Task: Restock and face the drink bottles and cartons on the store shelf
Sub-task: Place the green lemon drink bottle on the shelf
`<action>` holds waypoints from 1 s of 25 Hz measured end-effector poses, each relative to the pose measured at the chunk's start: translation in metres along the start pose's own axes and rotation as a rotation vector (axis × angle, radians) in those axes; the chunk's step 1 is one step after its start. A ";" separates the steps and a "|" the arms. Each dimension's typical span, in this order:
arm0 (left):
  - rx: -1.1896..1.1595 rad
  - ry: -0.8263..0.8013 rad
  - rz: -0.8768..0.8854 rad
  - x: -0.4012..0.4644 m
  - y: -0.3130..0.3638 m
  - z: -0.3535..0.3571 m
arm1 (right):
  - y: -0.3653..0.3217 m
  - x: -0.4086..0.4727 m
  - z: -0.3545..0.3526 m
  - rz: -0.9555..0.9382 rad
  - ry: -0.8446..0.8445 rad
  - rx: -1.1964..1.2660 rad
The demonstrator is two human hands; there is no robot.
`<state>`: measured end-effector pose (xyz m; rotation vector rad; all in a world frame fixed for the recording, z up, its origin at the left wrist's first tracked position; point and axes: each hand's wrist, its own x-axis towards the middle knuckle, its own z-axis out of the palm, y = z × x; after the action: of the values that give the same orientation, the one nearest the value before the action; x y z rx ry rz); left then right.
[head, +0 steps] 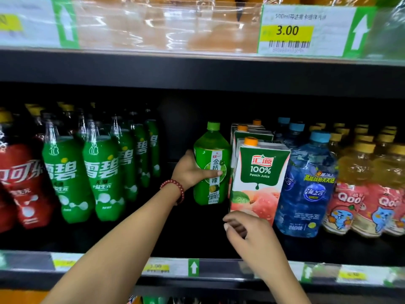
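Dark shelving ran across our view, with price tags along its front lip and another stocked shelf overhead. We took the peach juice carton as our landmark: it stood upright at the shelf front, label outward, with more cartons lined up behind it.

Touching its left side stood the green lime drink bottle, set back from the lip. Our left hand was wrapped round its body, thumb across the label, presumably to bring it forward and turn its face out, since the gap left of the carton held only this one bottle.

Our right hand hovered at the carton's lower left corner with fingers loosely curled and holding nothing, probably to steady or square the carton.

Right of the carton stood blue water bottles, then Qoo bottles. Well to its left were green Sprite bottles and red cola bottles, all already faced.
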<state>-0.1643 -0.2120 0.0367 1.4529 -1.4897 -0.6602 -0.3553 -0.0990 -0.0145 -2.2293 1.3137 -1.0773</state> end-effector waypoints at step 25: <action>-0.678 0.209 0.280 -0.263 0.077 -0.058 | -0.122 -0.088 -0.023 -0.189 -0.165 0.725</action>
<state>-0.1816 0.0662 0.0653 0.7515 -1.1202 -0.7203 -0.3249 0.0406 0.0374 -1.8423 0.5194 -1.1629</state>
